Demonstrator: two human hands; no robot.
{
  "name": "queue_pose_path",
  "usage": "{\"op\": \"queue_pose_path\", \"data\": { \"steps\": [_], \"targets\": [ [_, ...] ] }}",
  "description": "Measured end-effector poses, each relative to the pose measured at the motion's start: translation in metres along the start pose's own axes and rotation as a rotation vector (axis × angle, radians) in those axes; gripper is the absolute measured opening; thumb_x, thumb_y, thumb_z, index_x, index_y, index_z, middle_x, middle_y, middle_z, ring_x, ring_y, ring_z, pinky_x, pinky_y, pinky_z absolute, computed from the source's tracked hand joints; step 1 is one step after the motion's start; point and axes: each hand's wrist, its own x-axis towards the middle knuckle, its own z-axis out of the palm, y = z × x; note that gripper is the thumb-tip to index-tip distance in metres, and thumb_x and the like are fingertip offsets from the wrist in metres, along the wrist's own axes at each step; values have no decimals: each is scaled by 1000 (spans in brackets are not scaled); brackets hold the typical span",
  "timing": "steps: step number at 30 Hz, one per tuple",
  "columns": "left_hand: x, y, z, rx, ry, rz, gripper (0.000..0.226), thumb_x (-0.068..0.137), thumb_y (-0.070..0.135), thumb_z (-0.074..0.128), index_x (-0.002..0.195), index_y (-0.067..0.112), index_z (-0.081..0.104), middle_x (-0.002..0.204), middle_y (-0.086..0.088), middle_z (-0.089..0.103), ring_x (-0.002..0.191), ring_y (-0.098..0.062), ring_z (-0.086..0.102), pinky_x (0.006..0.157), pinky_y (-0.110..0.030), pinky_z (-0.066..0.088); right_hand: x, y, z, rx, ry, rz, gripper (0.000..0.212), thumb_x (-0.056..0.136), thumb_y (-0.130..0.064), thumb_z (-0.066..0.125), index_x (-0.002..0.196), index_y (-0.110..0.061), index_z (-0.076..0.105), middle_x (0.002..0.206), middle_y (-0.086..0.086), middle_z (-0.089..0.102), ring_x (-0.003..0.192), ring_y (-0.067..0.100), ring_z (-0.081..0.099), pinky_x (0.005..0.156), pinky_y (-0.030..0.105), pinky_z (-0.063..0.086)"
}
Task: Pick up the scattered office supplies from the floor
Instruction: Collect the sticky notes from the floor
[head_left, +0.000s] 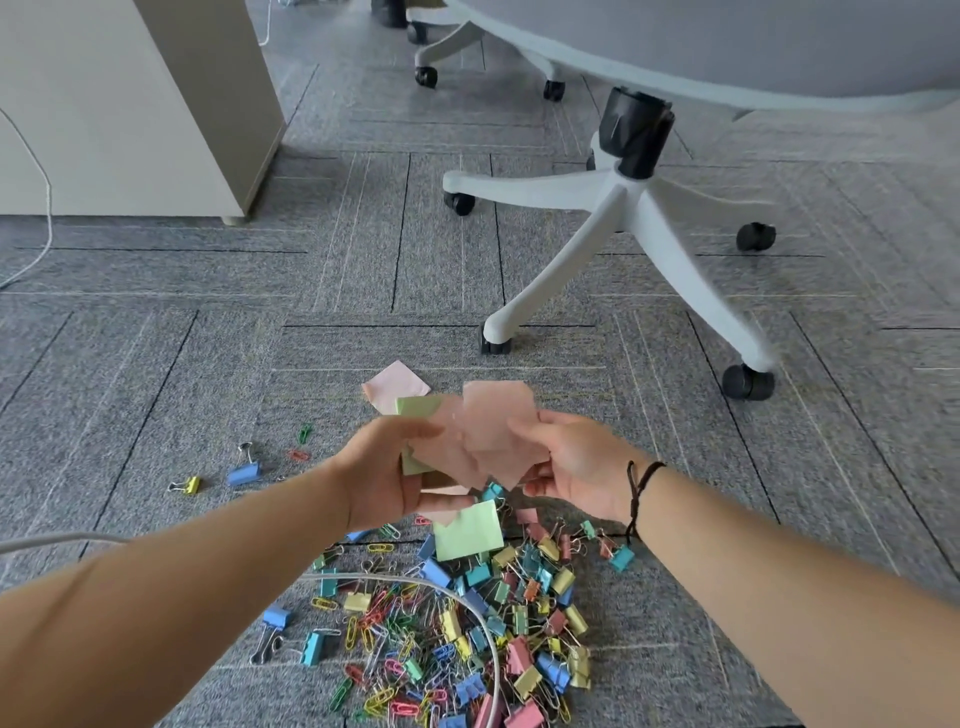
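I hold blurred pink paper notes (493, 436) between left hand (384, 467) and right hand (576, 467); the green square paper note (469, 531) lies just below, frame centre, nearer my left.

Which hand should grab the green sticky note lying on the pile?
Probably the left hand: it hovers nearest the green note. Both hands, though, grip sticky notes; the right hand sits farther over.

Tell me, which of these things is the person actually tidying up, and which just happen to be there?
Being tidied: sticky notes held by left hand and right hand; green note; clip pile; blue binder clip.

Just there: chair base; cabinet; white cable.
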Motion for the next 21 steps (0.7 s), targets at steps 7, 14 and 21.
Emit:
{"op": "queue_pose_path", "data": {
  "steps": [7, 14, 21],
  "targets": [
    [-1, 1, 13, -92, -182, -53, 46, 80, 38, 60, 109, 7, 77, 110, -24, 69, 95, -44, 69, 95, -63, 49, -6, -2, 24, -579, 32, -167, 37, 103, -47, 47, 107, -10, 54, 85, 12, 65, 40, 17, 51, 35, 26, 35],
    [-4, 8, 10, -98, -229, -76, 49, 82, 45, 68, 127, 24, 67, 122, -19, 64, 104, -40, 59, 100, -69, 42, -4, 4, 35, -1151, 209, -383, 60, 90, -78, 35, 113, -27, 58, 88, -7, 61, 73, 15, 62, 60, 32, 46],
    [-5, 13, 0, -152, -296, -84, 49, 84, 56, 62, 121, 24, 60, 113, -17, 64, 96, -36, 65, 91, -58, 48, 0, 9, 43, -1390, 183, -528, 88, 81, -87, 33, 150, -32, 30, 146, -1, 42, 123, 23, 52, 97, 46, 49]
  ]
}}
